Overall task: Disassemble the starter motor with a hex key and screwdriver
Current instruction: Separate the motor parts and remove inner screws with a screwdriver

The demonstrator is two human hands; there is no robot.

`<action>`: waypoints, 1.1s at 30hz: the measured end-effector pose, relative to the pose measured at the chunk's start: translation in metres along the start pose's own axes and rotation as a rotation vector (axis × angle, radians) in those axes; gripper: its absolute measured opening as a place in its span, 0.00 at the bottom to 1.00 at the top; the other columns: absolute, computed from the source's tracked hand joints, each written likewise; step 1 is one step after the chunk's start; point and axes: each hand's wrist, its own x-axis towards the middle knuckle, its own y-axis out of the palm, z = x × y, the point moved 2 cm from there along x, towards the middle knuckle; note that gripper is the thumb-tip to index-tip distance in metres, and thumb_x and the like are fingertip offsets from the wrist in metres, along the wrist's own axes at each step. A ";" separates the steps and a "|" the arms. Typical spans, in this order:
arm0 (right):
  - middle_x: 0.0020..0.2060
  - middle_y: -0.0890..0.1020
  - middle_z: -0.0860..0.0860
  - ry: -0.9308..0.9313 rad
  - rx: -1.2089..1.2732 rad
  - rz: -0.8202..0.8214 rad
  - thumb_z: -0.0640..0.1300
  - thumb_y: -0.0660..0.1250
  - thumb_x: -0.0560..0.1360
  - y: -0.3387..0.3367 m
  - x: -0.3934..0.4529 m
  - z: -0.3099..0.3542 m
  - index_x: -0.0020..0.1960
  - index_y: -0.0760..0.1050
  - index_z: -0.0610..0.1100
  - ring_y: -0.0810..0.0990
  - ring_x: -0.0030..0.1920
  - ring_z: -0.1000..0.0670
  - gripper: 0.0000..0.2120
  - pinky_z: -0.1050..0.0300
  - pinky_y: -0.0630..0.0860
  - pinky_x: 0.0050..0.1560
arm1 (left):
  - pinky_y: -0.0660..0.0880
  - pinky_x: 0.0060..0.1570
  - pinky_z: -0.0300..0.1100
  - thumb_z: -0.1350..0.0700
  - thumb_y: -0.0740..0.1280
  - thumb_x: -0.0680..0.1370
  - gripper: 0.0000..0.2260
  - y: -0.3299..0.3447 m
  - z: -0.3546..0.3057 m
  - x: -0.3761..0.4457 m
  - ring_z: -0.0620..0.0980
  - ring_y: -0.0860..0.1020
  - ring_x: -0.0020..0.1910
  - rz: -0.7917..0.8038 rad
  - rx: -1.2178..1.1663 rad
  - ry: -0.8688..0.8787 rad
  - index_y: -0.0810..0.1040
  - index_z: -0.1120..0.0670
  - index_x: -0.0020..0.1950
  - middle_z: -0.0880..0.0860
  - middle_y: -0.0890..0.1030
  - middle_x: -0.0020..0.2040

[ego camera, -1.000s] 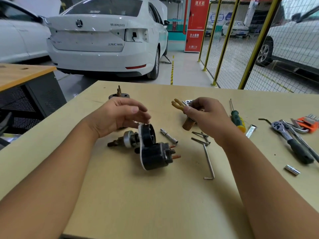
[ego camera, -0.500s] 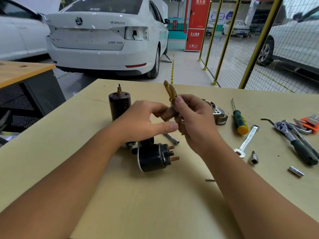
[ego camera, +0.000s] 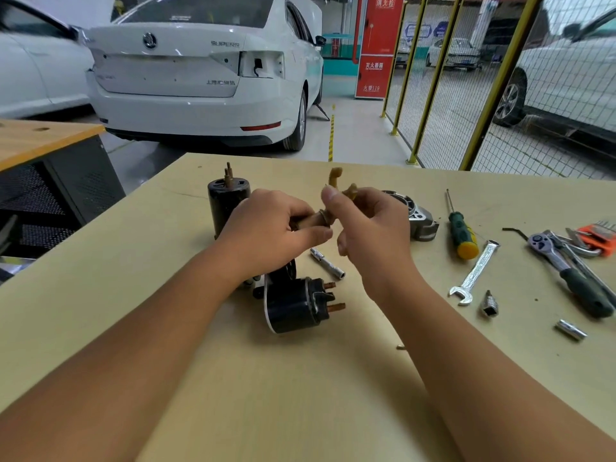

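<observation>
Both hands (ego camera: 276, 233) grip the fork lever (ego camera: 334, 181), prongs pointing up.

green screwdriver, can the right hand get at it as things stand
Probably yes, but not straight away. The green screwdriver lies uncovered on the table right of the right hand, but that hand grips the tan fork lever, so it must release first.
</observation>
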 end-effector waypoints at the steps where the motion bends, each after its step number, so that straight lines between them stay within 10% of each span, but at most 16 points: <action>1: 0.38 0.85 0.45 0.033 0.044 0.001 0.53 0.74 0.74 -0.001 0.001 0.000 0.45 0.82 0.44 0.74 0.25 0.52 0.12 0.60 0.70 0.26 | 0.77 0.39 0.51 0.37 0.69 0.73 0.13 0.001 0.001 0.000 0.47 0.76 0.34 -0.003 -0.008 -0.002 0.82 0.43 0.37 0.45 0.77 0.30; 10: 0.40 0.86 0.43 0.341 0.451 -0.051 0.47 0.65 0.82 -0.014 0.016 -0.004 0.47 0.75 0.43 0.64 0.19 0.52 0.09 0.67 0.58 0.23 | 0.73 0.46 0.40 0.48 0.79 0.74 0.04 -0.001 0.015 0.004 0.41 0.80 0.43 0.069 -0.239 -0.024 0.85 0.40 0.44 0.38 0.83 0.40; 14: 0.37 0.85 0.42 0.277 -0.030 -0.119 0.46 0.71 0.76 -0.029 0.022 -0.008 0.45 0.79 0.41 0.71 0.24 0.52 0.08 0.59 0.67 0.23 | 0.74 0.44 0.40 0.48 0.82 0.70 0.09 -0.004 0.021 0.006 0.38 0.77 0.38 0.065 -0.274 -0.158 0.86 0.40 0.47 0.38 0.84 0.43; 18: 0.42 0.84 0.50 0.143 -0.470 -0.038 0.46 0.75 0.72 -0.032 0.024 -0.018 0.46 0.81 0.49 0.82 0.44 0.51 0.05 0.51 0.81 0.45 | 0.79 0.45 0.39 0.54 0.82 0.70 0.08 -0.003 0.024 0.005 0.40 0.82 0.38 0.103 -0.339 -0.272 0.87 0.46 0.46 0.43 0.86 0.40; 33: 0.47 0.81 0.56 0.098 -0.469 -0.099 0.39 0.69 0.74 -0.041 0.036 -0.030 0.50 0.78 0.58 0.84 0.43 0.47 0.13 0.56 0.80 0.31 | 0.79 0.55 0.44 0.53 0.80 0.72 0.05 0.002 0.031 0.004 0.48 0.85 0.50 0.220 -0.353 -0.448 0.88 0.48 0.47 0.46 0.88 0.42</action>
